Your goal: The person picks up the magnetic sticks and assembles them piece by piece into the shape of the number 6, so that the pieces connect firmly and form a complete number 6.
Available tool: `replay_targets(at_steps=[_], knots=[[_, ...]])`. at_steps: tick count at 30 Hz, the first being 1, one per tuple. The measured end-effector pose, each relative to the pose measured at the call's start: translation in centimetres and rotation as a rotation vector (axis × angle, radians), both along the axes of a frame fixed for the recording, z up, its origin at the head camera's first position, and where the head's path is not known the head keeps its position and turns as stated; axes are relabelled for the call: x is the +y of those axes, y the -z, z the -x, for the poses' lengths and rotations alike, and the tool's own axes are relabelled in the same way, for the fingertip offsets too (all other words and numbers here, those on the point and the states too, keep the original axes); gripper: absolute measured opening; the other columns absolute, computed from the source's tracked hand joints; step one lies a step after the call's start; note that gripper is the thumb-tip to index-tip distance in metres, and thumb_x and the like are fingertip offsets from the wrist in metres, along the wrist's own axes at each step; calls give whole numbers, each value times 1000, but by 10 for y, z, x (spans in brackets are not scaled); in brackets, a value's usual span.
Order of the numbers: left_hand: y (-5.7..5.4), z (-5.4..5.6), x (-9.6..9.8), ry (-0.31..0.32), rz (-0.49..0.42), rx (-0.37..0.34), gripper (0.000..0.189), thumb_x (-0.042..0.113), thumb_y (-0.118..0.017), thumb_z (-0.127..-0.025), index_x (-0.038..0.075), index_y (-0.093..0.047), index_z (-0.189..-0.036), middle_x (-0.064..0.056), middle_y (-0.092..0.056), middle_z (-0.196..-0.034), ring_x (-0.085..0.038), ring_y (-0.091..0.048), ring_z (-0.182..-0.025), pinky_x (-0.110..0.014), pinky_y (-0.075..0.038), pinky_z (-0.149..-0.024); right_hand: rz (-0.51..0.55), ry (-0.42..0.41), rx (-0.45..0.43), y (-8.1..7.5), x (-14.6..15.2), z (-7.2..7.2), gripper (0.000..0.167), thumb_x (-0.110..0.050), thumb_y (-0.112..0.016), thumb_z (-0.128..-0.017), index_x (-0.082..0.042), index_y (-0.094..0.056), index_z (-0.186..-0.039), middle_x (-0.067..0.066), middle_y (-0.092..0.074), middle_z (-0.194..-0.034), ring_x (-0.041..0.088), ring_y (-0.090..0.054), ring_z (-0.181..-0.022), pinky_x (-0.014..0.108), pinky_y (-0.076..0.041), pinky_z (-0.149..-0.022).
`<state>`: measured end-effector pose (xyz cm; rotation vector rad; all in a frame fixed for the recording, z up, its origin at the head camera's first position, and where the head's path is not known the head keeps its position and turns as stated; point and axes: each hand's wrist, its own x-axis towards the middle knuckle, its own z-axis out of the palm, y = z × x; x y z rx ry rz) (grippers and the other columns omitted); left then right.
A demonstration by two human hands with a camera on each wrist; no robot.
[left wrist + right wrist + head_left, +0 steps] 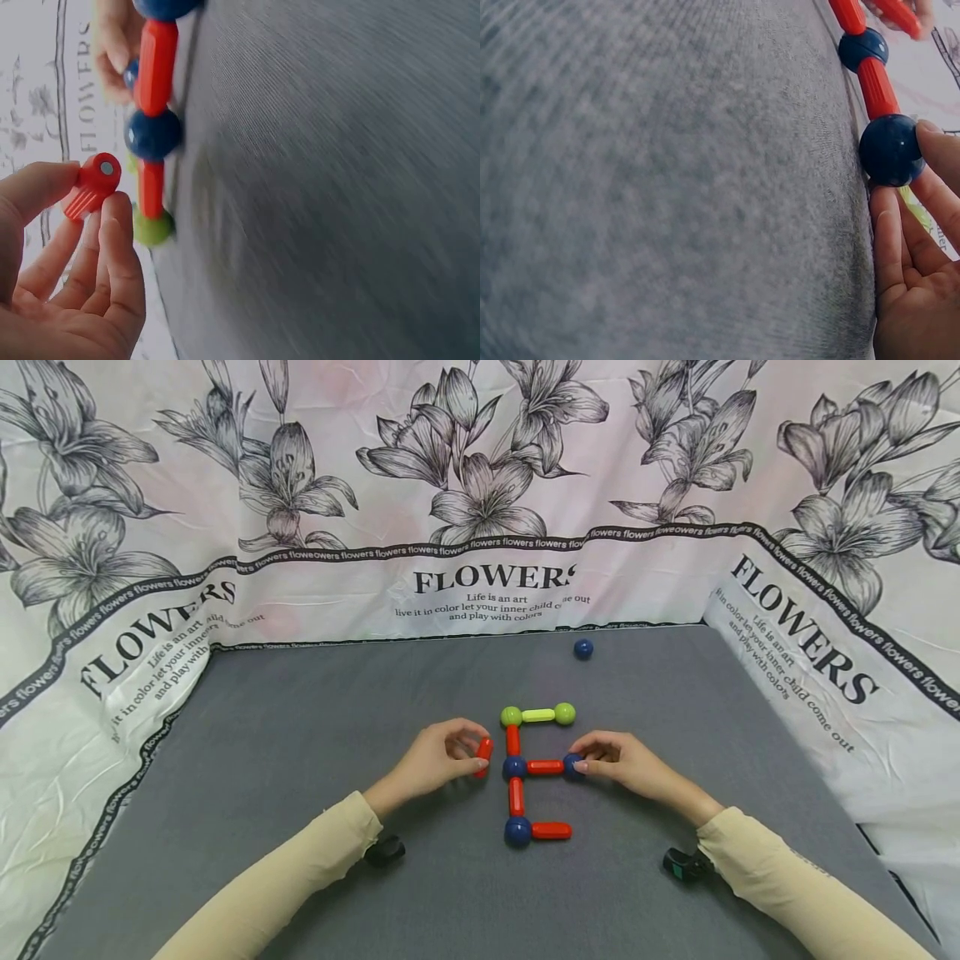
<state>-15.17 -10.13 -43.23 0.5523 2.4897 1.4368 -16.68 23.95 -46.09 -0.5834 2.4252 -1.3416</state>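
My left hand [442, 752] pinches a loose red magnetic rod [96, 184] between thumb and fingers, just left of the built shape; a silvery magnet shows in the rod's end. My right hand [622, 764] holds the blue ball [892, 150] at the end of the middle arm, thumb on one side and fingers on the other. That ball meets a red rod [545, 767], which runs to a blue ball [514, 767] on the upright. Red rods link this ball up to a green ball [511, 717] and down to another blue ball [517, 832].
A light green rod [537, 715] and a second green ball [565, 713] form the top arm. At the bottom, a red rod [552, 831] sticks out rightward. One blue ball [583, 649] lies apart near the back edge. Flower-print cloth [322, 593] surrounds the grey table [300, 718].
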Motion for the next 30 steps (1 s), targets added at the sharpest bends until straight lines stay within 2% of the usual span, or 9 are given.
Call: replay_targets(at_steps=[4,8,12,15,20,23,26,30], knots=[[-3,-3,22,78,-4,-1,34,13,-77,-85,17,-66,-117,-3,-69,-98,-10,-65,-73,-28,-53,-57,4,-9,-2,0,1,0,23,-29,-70,-93,-19,-68,-112,5,-67,-100,9,-61,-82,23,-47,-66],[-6,-6,44,177,31,15,32,13,-77,-86,18,-67,-116,0,-68,-97,-6,-66,-72,-24,-54,-62,7,-15,-6,0,1,0,22,-29,-68,-94,-18,-68,-113,5,-68,-103,9,-62,-84,23,-49,-69],[-7,-10,63,293,123,59,30,14,-75,-87,18,-69,-116,4,-70,-97,-2,-62,-70,-19,-53,-62,14,-19,-7,-1,1,0,23,-29,-68,-94,-18,-68,-114,5,-69,-105,10,-63,-85,24,-49,-69],[-7,-12,73,362,214,140,27,17,-75,-88,17,-71,-115,5,-70,-96,0,-60,-72,-14,-51,-64,18,-22,-8,-2,1,-1,23,-29,-68,-95,-18,-68,-115,5,-69,-104,10,-64,-84,24,-49,-69],[-5,-13,84,422,391,322,25,22,-74,-89,18,-74,-113,8,-69,-95,-2,-56,-74,-10,-44,-66,21,-24,-7,-2,1,-1,22,-28,-67,-95,-19,-68,-115,5,-69,-105,10,-64,-85,24,-49,-69],[-5,-13,87,446,469,398,25,24,-75,-89,18,-74,-113,9,-70,-96,-2,-54,-74,-10,-43,-67,18,-21,-10,-2,1,-1,21,-28,-66,-96,-19,-68,-115,5,-69,-106,10,-63,-85,24,-48,-68],[-3,-13,90,470,501,438,24,24,-75,-88,18,-75,-111,9,-73,-97,-1,-55,-75,-11,-45,-70,17,-20,-13,-2,2,-1,22,-29,-66,-95,-19,-68,-115,5,-68,-106,10,-63,-85,24,-48,-67],[2,-13,92,484,519,445,22,24,-75,-89,19,-75,-111,9,-73,-97,0,-56,-77,-12,-46,-73,21,-22,-10,-1,2,-1,22,-28,-67,-95,-19,-68,-115,5,-68,-105,10,-63,-85,24,-48,-68]])
